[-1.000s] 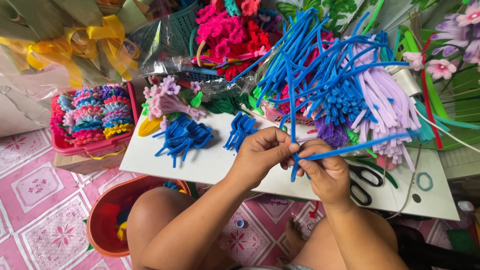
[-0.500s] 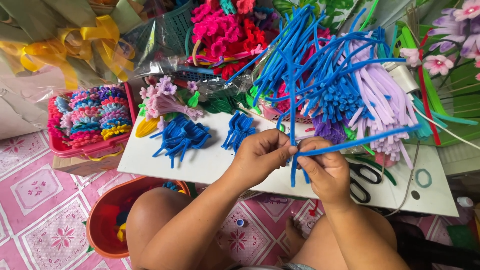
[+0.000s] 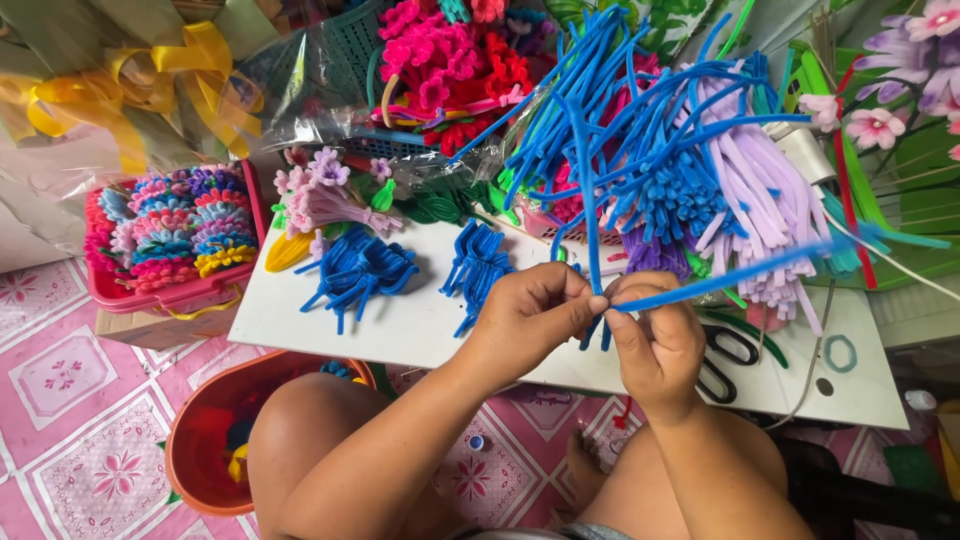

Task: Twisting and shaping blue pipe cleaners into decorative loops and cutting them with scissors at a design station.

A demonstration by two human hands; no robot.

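Blue pipe cleaners are pinched between both hands above the near edge of the white board. Left hand: fingers curled narrow, thumb and fingertips closed on the stems at the junction point. Right hand: likewise closed tight, thumb pressed against the forefinger, gripping one stem that runs out to the right and appears blurred. A second stem rises vertically from the pinch. Both hands meet fingertip to fingertip; forearms converge from below, over the person's bare knees.

On the board lie two clusters of bent blue pieces, with black scissors just right of the right hand. Behind the board: a large bundle of blue and lilac stems, a pink basket of coiled multicoloured pieces, and yellow ribbon. An orange bucket stands on the pink patterned floor.
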